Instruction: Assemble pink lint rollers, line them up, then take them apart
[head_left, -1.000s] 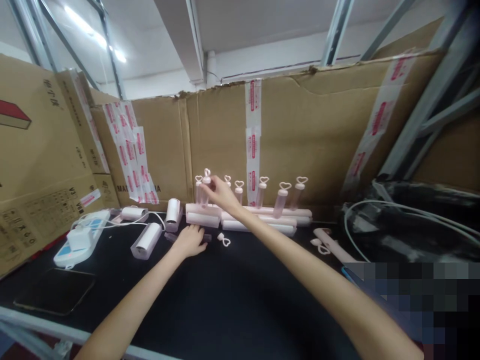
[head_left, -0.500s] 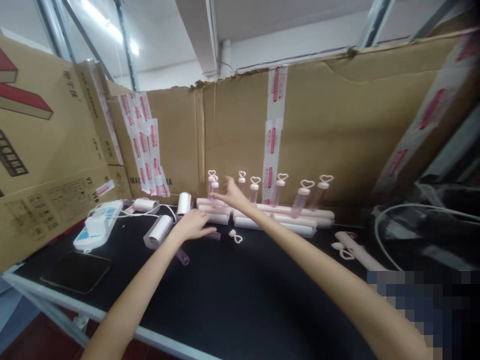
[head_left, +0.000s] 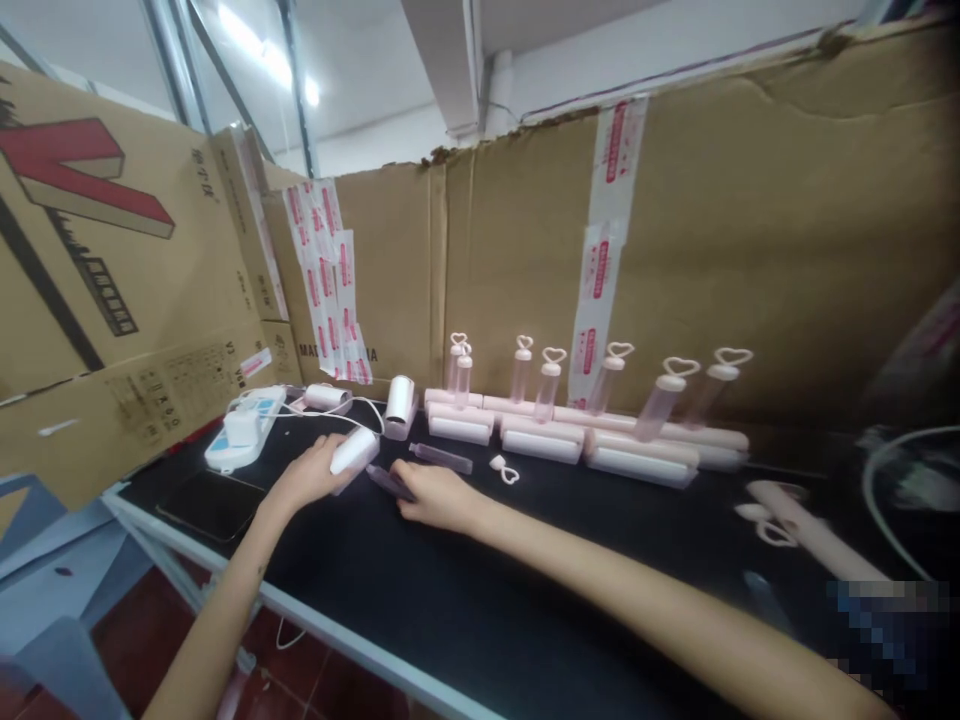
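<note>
My left hand [head_left: 313, 474] is closed around a short pink-and-white case [head_left: 355, 452] at the left middle of the black table. Just right of it, my right hand [head_left: 429, 494] grips the end of a clear purplish tube [head_left: 388, 482] lying low over the table. Behind that hand lies another purplish tube [head_left: 442, 458]. A loose heart-shaped cap [head_left: 505, 469] is to its right. Several upright tubes with heart tops [head_left: 550, 388] stand among pink and white cases [head_left: 541, 440] at the back.
A white power strip [head_left: 246, 430] with cables and a dark phone [head_left: 210, 503] lie at the left. Cardboard [head_left: 510, 270] walls the back. At the right are a pink stick-like part [head_left: 817, 530] and a dark bag-like heap with a white cable.
My right hand has come down from the upright tubes and taken hold of the purplish tube. My left hand has moved left onto the case. The camera view has turned left.
</note>
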